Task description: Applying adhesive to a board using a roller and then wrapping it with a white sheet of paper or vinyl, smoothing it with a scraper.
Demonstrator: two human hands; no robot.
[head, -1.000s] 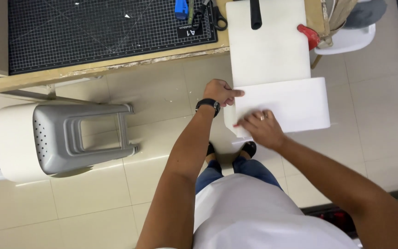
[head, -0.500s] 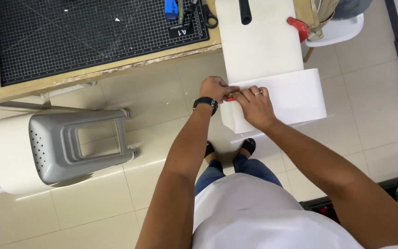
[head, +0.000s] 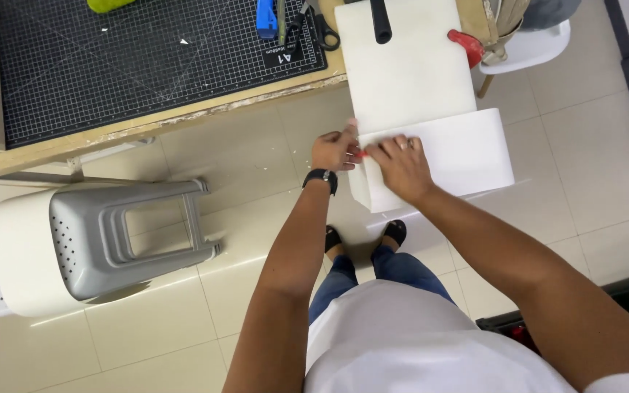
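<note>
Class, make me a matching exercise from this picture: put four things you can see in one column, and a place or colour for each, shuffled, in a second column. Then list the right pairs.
Things
1. cutting mat
2. stool
3. scissors
4. left hand

Places and colours
A. grey, lying on its side on the tiled floor
B. at the left edge of the white sheet, black watch on its wrist
C. dark, with a grid, on the wooden table
D. black handles, at the mat's right end

Pairs: 1-C, 2-A, 3-D, 4-B
</note>
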